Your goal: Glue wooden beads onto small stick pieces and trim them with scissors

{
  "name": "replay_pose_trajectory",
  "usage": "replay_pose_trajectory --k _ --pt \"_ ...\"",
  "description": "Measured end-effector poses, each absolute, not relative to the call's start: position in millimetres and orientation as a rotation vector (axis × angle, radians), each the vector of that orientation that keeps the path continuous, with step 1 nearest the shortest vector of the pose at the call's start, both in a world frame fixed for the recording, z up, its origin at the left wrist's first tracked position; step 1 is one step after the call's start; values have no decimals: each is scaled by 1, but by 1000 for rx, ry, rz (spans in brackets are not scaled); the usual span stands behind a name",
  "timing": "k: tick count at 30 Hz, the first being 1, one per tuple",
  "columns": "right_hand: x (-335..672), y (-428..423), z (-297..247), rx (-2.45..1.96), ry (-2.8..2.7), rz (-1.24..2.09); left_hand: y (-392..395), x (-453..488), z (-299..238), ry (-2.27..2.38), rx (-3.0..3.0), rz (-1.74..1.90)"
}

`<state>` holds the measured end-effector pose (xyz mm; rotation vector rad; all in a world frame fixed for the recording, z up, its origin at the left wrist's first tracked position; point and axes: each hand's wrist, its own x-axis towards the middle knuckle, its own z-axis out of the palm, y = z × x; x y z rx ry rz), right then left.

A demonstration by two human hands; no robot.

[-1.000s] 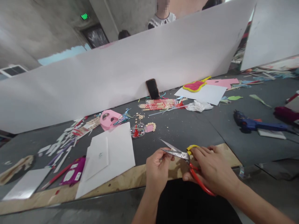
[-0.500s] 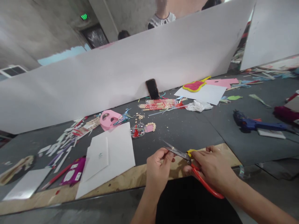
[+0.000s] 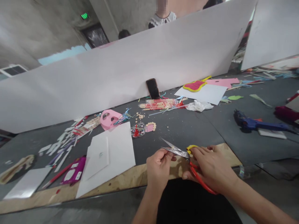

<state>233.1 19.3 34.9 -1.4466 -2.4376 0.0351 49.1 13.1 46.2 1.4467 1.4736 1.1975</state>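
Note:
My right hand (image 3: 211,168) is wrapped round the red and yellow handles of a pair of scissors (image 3: 179,151), whose metal blades stand apart and point up and left. My left hand (image 3: 158,168) is closed in a pinch right at the lower blade; what its fingertips hold is too small to make out. Both hands hover over the wooden front edge (image 3: 126,179) of the grey table, above my dark lap.
White sheets (image 3: 109,155) lie to the left, with a purple packet (image 3: 73,172) and paper strips beyond. A blue glue gun (image 3: 254,124) lies at the right. A phone (image 3: 153,88) leans on the white divider (image 3: 140,68). Beads, sticks and pink cut-outs are scattered mid-table. A person stands behind the divider.
The scissor blades closed half a second ago and have opened again. The right hand shifted slightly down and back up. My left hand stays pinched at the blades.

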Motion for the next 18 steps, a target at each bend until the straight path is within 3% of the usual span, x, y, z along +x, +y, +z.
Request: replay_pose_trajectory --k 18 --pt "233 22 33 -1388 -2462 -48 13 45 54 1300 1324 1084"
